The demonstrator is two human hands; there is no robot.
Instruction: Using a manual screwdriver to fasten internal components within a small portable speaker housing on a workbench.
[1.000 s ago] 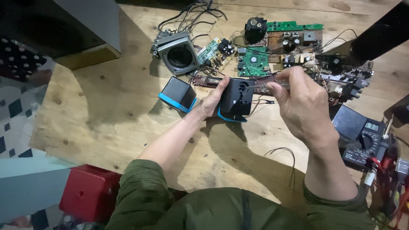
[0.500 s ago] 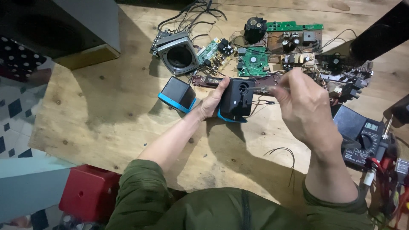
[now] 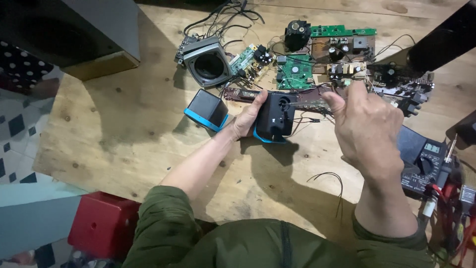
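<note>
In the head view, a small black speaker housing with a blue rim [image 3: 276, 119] is gripped at table centre by the left hand [image 3: 248, 116], wrapped round its nine-o'clock side. At three o'clock, the right hand [image 3: 369, 129] is pinched on a thin tool [image 3: 310, 104] entering it. The shell is judged light, rigid, somewhat slippery; its sides are best held, clear of the loose wires [image 3: 302, 120].

It was an electronics repair workbench: a bare plywood tabletop [image 3: 124, 129] was strewn with green circuit boards [image 3: 295, 72], a dismantled grey speaker driver [image 3: 208, 62], loose black wires [image 3: 329, 181] and a dark handheld multimeter [image 3: 421, 166].
</note>
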